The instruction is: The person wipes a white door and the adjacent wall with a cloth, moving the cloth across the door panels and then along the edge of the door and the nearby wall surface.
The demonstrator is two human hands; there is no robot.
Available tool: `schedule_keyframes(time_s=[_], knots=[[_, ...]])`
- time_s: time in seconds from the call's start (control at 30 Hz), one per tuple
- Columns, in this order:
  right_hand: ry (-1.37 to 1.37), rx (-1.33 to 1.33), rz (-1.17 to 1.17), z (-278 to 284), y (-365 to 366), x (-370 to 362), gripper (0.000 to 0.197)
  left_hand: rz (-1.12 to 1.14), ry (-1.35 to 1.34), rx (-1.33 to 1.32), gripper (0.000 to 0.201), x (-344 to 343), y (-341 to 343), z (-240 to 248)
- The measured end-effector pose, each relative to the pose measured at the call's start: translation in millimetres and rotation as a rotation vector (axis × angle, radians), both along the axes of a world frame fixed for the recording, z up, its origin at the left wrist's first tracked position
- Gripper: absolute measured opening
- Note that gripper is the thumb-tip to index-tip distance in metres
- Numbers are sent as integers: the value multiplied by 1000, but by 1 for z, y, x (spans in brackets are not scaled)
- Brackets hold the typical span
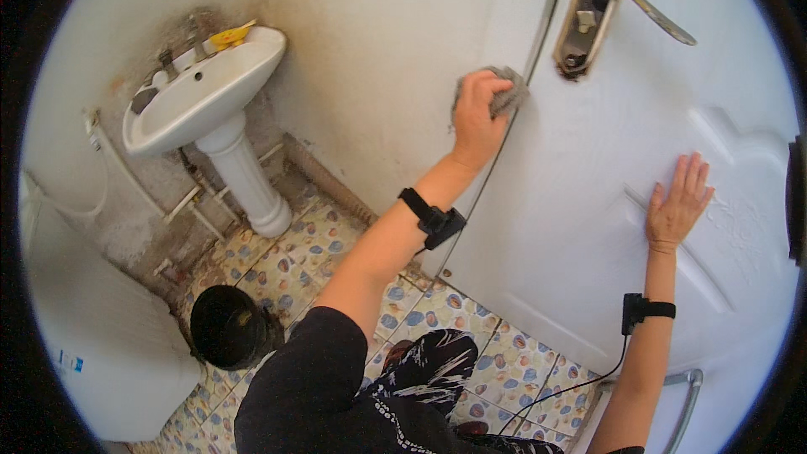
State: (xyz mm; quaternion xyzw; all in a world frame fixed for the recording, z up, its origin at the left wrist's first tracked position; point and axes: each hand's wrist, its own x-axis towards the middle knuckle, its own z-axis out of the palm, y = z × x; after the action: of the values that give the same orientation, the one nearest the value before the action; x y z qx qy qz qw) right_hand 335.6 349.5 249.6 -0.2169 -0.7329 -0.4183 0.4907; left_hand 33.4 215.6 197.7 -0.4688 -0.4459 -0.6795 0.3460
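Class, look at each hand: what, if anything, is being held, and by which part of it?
The left hand holds a bunched grey cloth by its middle, with cloth showing either side. The right hand holds nothing; it lies flat against the white door.

At one o'clock, there it was: a grey, crumpled fabric cloth (513, 98), bunched into a wad, its right side right up at the seam of the white, raised-moulded door (580, 202)! And that door stood upright, spanning roughly one to four o'clock.
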Motion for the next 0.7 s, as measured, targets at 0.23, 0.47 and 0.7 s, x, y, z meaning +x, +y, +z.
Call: schedule_keyframes(time_s=[0.23,0.47,0.7], knots=[[-3,22,37,5,-2,-2,57,-34,-69,-155,40,12,-11,-72],[-8,44,40,4,3,1,54,-56,-113,-543,36,24,-24,-161],[-2,69,32,4,2,-4,54,64,71,-559,22,21,-35,-202]])
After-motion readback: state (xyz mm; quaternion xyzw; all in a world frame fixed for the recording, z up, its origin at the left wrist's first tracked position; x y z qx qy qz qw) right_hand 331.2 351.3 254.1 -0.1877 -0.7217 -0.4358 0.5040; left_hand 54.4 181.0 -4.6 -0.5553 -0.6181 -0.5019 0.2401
